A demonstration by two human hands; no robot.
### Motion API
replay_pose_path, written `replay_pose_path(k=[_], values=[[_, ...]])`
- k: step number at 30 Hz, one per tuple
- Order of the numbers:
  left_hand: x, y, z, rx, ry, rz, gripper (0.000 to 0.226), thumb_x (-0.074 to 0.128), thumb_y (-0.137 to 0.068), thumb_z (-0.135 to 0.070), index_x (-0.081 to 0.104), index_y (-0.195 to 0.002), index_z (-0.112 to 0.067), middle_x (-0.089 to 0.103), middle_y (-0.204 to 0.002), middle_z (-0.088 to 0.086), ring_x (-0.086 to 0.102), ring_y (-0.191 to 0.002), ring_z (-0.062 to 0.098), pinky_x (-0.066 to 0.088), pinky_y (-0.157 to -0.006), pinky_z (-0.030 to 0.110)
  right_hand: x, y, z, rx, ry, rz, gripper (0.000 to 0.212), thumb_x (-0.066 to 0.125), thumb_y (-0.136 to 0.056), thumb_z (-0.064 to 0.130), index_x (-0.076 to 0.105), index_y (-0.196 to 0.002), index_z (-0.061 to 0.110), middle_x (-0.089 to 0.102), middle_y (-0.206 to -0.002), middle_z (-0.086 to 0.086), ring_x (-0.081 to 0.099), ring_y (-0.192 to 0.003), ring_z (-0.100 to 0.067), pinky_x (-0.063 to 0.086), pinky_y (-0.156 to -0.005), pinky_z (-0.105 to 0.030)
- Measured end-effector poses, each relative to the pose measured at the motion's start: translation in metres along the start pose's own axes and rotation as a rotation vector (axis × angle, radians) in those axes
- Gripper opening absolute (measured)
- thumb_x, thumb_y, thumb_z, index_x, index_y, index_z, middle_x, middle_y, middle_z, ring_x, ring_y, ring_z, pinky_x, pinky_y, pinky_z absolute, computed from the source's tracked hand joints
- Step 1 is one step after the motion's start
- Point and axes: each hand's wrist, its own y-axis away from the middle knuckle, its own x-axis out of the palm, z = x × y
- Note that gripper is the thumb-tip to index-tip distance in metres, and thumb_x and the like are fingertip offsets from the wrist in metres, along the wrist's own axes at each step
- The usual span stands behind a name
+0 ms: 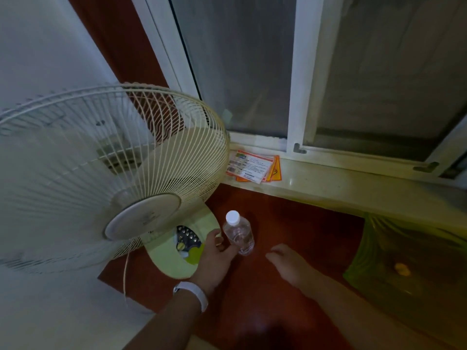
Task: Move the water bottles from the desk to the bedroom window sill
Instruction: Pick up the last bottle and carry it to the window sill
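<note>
The head view looks down at a window corner in dim light. The left hand (214,261) holds one small water bottle (239,234) upright, with the fingers (217,240) wrapped around its lower body and the thumb on the near side. The bottle is in the air in front of the window sill (328,183), below its edge and not yet on it. The right hand (288,263) is empty, with its fingers loosely together and slightly bent, a little apart from the bottle. I judge that the bottle is light, because it is small and one hand carries it easily. The clear plastic wall is thin and probably gives way when it is squeezed, so a soft grip around the middle of the body is better than a hard one. The smooth plastic can be slippery, and the white cap (232,218) is closed, so no water should come out. The bottle is narrow and may fall over if it is put down tilted, so it should stand flat on the sill. Counted: one bottle is visible and none is on the sill. One small pile of printed cards (251,165) lies on the left part of the sill, one standing fan (106,173) is beside the left hand, and one white band (193,293) is on the left wrist.
</note>
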Motion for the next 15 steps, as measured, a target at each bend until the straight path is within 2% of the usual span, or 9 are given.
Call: replay_pose_path(k=[2, 5, 7, 9, 11, 13, 15], values=[[0.005, -0.011, 0.003, 0.004, 0.043, 0.013, 0.052, 0.075, -0.086, -0.021, 0.043, -0.127, -0.025, 0.063, -0.115, -0.006, 0.061, -0.099, 0.002, 0.046, -0.075, 0.017, 0.003, -0.012, 0.001, 0.107, -0.143, 0.004, 0.029, 0.055, -0.096, 0.038, 0.058, -0.116, 0.017, 0.063, -0.110, -0.003, 0.064, -0.101, -0.020, 0.054, -0.092, -0.037], [0.009, -0.021, 0.004, 0.057, 0.016, 0.033, 0.061, 0.081, -0.079, -0.016, 0.044, -0.127, -0.029, 0.062, -0.118, -0.010, 0.061, -0.098, -0.004, 0.046, -0.074, 0.013, 0.008, -0.020, 0.004, 0.220, -0.341, 0.016, 0.024, 0.052, -0.099, 0.036, 0.052, -0.115, 0.018, 0.059, -0.116, -0.005, 0.059, -0.115, -0.026, 0.051, -0.097, -0.040], [0.010, -0.029, 0.002, 0.100, -0.013, 0.033, 0.055, 0.083, -0.076, -0.009, 0.052, -0.116, -0.030, 0.065, -0.107, -0.012, 0.065, -0.088, -0.006, 0.048, -0.068, 0.008, 0.012, -0.028, 0.001, 0.245, -0.441, 0.001, 0.030, 0.053, -0.099, 0.038, 0.052, -0.122, 0.019, 0.059, -0.117, -0.004, 0.059, -0.112, -0.024, 0.052, -0.093, -0.039], [0.012, -0.039, 0.003, 0.124, -0.035, 0.034, 0.050, 0.084, -0.073, -0.008, 0.056, -0.105, -0.034, 0.069, -0.100, -0.009, 0.067, -0.087, -0.002, 0.051, -0.069, 0.011, 0.017, -0.038, -0.002, 0.267, -0.528, -0.026, 0.037, 0.055, -0.097, 0.038, 0.053, -0.127, 0.017, 0.061, -0.114, -0.005, 0.061, -0.104, -0.021, 0.054, -0.082, -0.036], [0.012, -0.042, 0.002, 0.119, -0.050, 0.044, 0.049, 0.085, -0.070, -0.019, 0.055, -0.105, -0.035, 0.069, -0.101, -0.008, 0.067, -0.087, 0.001, 0.054, -0.075, 0.018, 0.023, -0.049, -0.002, 0.299, -0.580, -0.035, 0.040, 0.057, -0.096, 0.040, 0.055, -0.128, 0.016, 0.063, -0.112, -0.005, 0.062, -0.099, -0.020, 0.053, -0.072, -0.033], [0.013, -0.043, 0.001, 0.121, -0.057, 0.031, 0.048, 0.080, -0.063, -0.036, 0.055, -0.104, -0.034, 0.069, -0.099, -0.007, 0.067, -0.084, 0.002, 0.056, -0.079, 0.029, 0.027, -0.058, -0.003, 0.325, -0.610, -0.027, 0.043, 0.057, -0.095, 0.042, 0.056, -0.130, 0.016, 0.064, -0.113, -0.006, 0.063, -0.100, -0.020, 0.052, -0.070, -0.033], [0.014, -0.047, -0.001, 0.131, -0.067, 0.023, 0.044, 0.077, -0.061, -0.037, 0.055, -0.099, -0.035, 0.069, -0.096, -0.006, 0.066, -0.082, 0.001, 0.056, -0.077, 0.029, 0.031, -0.065, -0.004, 0.337, -0.656, -0.015, 0.045, 0.057, -0.095, 0.044, 0.055, -0.131, 0.017, 0.064, -0.116, -0.007, 0.063, -0.103, -0.022, 0.052, -0.072, -0.034]])
